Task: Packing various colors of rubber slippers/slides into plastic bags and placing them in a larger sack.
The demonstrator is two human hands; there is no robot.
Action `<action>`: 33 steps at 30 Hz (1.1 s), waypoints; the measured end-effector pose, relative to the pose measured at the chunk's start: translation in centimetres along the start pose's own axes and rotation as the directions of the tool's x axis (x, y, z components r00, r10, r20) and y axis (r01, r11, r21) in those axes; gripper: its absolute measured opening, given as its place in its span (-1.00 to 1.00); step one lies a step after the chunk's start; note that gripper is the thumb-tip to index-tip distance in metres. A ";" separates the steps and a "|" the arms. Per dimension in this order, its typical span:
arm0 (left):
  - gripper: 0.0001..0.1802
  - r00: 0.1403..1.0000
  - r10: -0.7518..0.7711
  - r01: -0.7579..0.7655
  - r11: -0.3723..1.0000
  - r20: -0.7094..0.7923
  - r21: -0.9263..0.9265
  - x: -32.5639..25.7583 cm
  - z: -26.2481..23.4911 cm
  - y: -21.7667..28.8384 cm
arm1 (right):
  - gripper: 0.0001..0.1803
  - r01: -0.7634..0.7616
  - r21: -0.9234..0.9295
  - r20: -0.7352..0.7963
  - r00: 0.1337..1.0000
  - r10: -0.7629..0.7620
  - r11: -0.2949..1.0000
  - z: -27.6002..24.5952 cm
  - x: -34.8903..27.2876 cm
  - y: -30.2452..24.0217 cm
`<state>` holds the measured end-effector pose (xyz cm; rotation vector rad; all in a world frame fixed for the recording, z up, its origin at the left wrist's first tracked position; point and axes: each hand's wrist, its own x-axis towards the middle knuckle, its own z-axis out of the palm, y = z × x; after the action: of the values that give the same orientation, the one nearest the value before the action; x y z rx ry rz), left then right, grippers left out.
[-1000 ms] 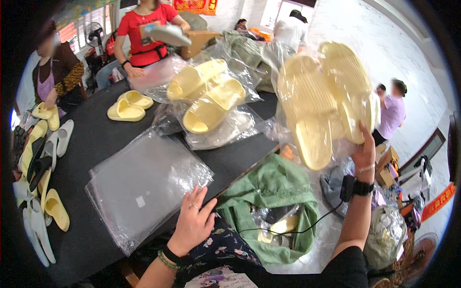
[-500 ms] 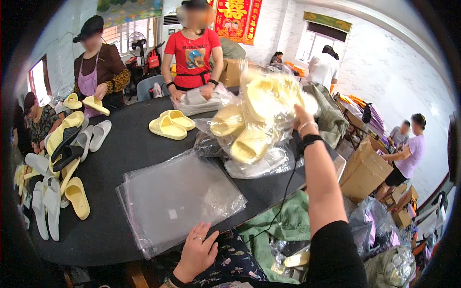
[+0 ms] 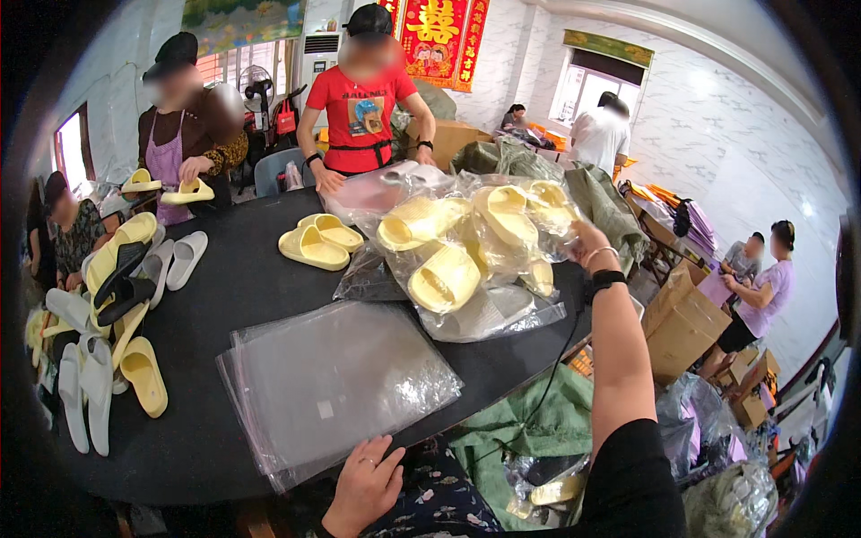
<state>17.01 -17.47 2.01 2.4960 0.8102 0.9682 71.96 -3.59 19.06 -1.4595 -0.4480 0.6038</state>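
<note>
A black table [image 3: 229, 291] carries clear bags [image 3: 345, 381], loose slippers [image 3: 311, 248] and bagged slippers [image 3: 444, 280].

Ahead of you, left of centre: co-worker [image 3: 363, 121] in red shirt and dark cap; blue-grey chair [image 3: 269, 174]; fan [image 3: 257, 85]; small red bag [image 3: 285, 118]. Farther to your left: person in brown top and lilac apron [image 3: 167, 143]. On your far wall: red-and-gold hanging [image 3: 439, 45]. To your right: person in white [image 3: 599, 139]; tall brown carton [image 3: 683, 325]; beside it, person in lilac shirt [image 3: 776, 285].
</note>
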 end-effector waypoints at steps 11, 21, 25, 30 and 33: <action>-0.71 0.993 -0.105 0.097 0.985 -0.049 -0.140 0.3 -3.1 0.0 | -0.59 0.186 0.326 0.253 0.927 -0.275 0.927 3.2 -11.6 -6.6; -0.11 0.917 -0.300 0.328 0.195 0.262 -0.924 1.9 -5.7 -1.7 | -0.53 0.071 0.358 0.644 0.703 -0.302 0.931 12.6 -22.9 -4.1; 0.03 0.958 -0.262 0.118 -0.011 0.117 -0.993 1.7 -6.4 -2.2 | -0.53 -0.261 0.398 0.756 0.636 -0.154 0.879 16.9 -31.5 1.3; -0.03 0.880 -0.476 -0.056 -0.092 -0.005 -0.994 1.1 -8.2 -2.2 | -0.50 -0.417 0.186 0.884 0.466 0.033 0.890 17.9 -34.5 9.9; -0.20 0.784 -0.614 -0.022 -0.172 0.090 -0.985 -0.3 -9.8 -3.4 | -0.52 -0.492 0.070 0.867 0.460 0.191 0.868 16.6 -35.4 12.7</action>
<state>8.69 -13.95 7.17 0.5719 0.3871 1.2270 32.84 -12.74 10.38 -0.8390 -0.7631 1.6922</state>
